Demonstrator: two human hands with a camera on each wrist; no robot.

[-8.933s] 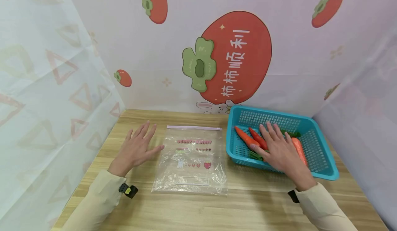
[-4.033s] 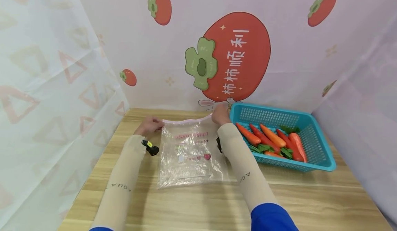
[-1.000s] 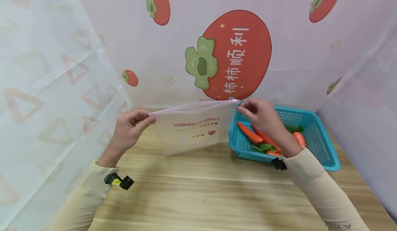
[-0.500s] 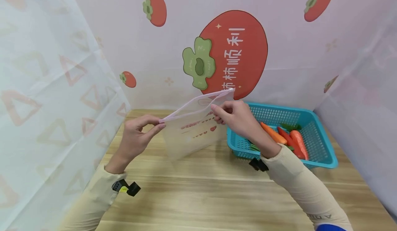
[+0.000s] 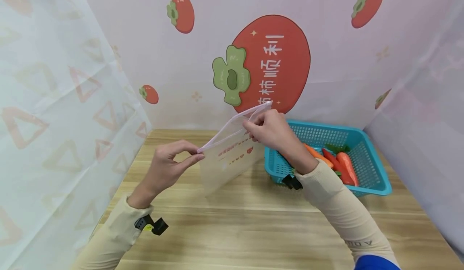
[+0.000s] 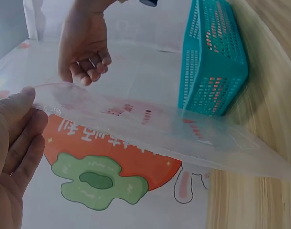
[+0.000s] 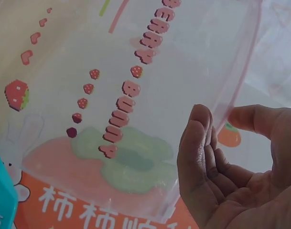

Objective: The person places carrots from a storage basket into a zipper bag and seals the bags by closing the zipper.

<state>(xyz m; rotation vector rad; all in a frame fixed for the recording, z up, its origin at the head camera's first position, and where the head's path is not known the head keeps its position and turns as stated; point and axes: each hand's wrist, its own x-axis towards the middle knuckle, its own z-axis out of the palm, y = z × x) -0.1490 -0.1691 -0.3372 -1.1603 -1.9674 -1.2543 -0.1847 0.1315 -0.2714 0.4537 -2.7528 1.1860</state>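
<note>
The left hand (image 5: 170, 161) is drawn narrow, thumb and finger pinching the bag (image 5: 224, 167) at one end of its pink zip. The right hand (image 5: 270, 131) is narrow too, its thumb and forefinger closed on the near lip (image 5: 227, 138) of the mouth, partway along toward the other end. So far the bag is up off its back and held at a tilt above the tabletop (image 5: 235, 229); whether its bottom edge touches the wood cannot be told. Its mouth looks partly open: the near lip stands apart from the far lip (image 5: 225, 126) along the middle, while the two meet at the ends, so a wider gap seems the part left to do. Nothing shows inside the bag, only print on its clear side. Just beyond the right hand sits the basket (image 5: 380, 181), partly hidden by that arm, with an orange carrot (image 5: 319, 157), a red pepper (image 5: 338, 167), a paler carrot (image 5: 348, 167) and leaves (image 5: 338, 148) lying in it, none of them in either hand. Behind everything hangs the printed backdrop (image 5: 174, 60).
</note>
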